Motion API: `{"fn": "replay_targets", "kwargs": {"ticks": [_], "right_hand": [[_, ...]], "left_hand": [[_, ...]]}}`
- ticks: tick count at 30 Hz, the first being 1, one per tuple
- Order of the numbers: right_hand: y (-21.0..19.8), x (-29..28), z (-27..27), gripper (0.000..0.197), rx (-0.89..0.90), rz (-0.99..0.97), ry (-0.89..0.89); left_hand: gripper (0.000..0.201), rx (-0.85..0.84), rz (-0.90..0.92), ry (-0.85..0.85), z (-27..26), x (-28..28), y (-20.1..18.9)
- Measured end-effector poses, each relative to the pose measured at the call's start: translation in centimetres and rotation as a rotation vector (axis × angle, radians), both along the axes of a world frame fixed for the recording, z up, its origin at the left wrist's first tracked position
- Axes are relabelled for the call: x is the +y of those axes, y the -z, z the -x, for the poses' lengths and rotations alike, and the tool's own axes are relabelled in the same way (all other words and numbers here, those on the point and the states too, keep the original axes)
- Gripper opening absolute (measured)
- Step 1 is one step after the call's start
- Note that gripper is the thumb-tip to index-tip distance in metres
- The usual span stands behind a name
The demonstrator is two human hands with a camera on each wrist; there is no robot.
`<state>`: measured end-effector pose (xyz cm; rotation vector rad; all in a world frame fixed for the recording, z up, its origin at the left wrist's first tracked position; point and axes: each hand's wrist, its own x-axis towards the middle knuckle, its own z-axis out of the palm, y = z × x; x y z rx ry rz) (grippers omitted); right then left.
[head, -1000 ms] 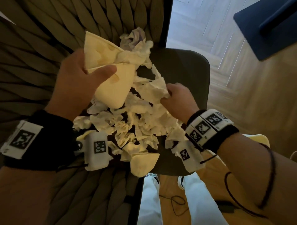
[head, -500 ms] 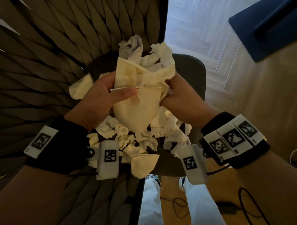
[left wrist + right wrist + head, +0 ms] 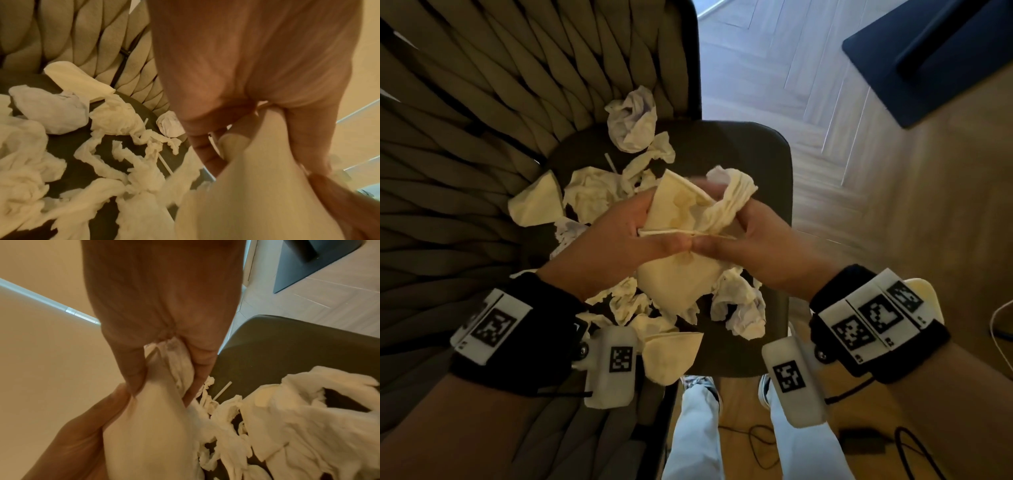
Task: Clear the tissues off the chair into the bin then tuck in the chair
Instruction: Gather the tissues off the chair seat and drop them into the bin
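Observation:
Both hands hold one bundle of tissues [image 3: 681, 219] above the dark chair seat [image 3: 767, 164]. My left hand [image 3: 619, 236] grips the cream folded napkin part [image 3: 257, 186] from the left. My right hand [image 3: 750, 236] pinches the twisted white tissue [image 3: 176, 360] on the right, and the thumbs meet in front. Several crumpled tissues [image 3: 633, 120] lie loose on the seat below, with a flat cream napkin [image 3: 671, 356] at the front edge and another [image 3: 537, 202] at the left. A thin white stick [image 3: 164, 162] lies among them. No bin shows.
The woven padded chair back [image 3: 500, 137] curves round the left side. Pale herringbone floor [image 3: 791, 68] lies beyond the seat, with a dark blue mat [image 3: 928, 51] at upper right. My legs [image 3: 695, 428] and a black cable [image 3: 756, 442] are just in front of the chair.
My right hand lifted a tissue off the seat and joined the left hand. Both now hold the bundle together, lower and nearer the seat's middle.

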<state>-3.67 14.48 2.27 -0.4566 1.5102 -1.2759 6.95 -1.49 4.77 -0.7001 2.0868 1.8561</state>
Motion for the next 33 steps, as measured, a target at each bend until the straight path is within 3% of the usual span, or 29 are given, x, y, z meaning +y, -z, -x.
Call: {"fn": "replay_targets", "kwargs": {"ticks": [2, 4, 9, 15, 18, 20, 25, 30, 33], "right_hand": [[-0.1, 0.8, 0.0, 0.035, 0.039, -0.03, 0.004], [-0.1, 1.8, 0.0, 0.024, 0.066, -0.047, 0.067], [0.0, 6.5, 1.0, 0.027, 0.09, -0.069, 0.253], [2.3, 19.9, 4.1, 0.027, 0.236, -0.294, 0.735], [7.1, 27.5, 4.9, 0.033, 0.207, -0.606, 0.919], [11.0, 31.3, 4.8, 0.027, 0.174, -0.787, 0.95], [19.4, 35.2, 4.5, 0.037, 0.078, -1.053, 0.99], [27.4, 36.4, 4.6, 0.057, -0.248, -1.148, 0.97], [30.3, 36.2, 4.4, 0.067, -0.459, -1.038, 1.025]], "left_hand": [[0.037, -0.025, -0.013, 0.026, 0.5, 0.8, 0.1], [0.04, -0.042, 0.001, 0.032, 1.2, 1.8, 0.4], [0.05, -0.061, 0.074, 0.065, 3.8, 5.0, 1.1], [0.044, -0.064, 0.278, 0.09, 7.5, 8.7, 2.3], [0.036, -0.092, 0.32, 0.106, 8.7, 10.2, 3.2], [0.033, -0.114, 0.324, 0.116, 9.5, 11.2, 3.9], [0.03, -0.159, 0.363, 0.151, 10.8, 12.9, 6.2], [0.031, -0.207, 0.383, 0.194, 11.4, 12.5, 8.7], [0.044, -0.22, 0.382, 0.129, 11.1, 11.5, 9.9]]}}
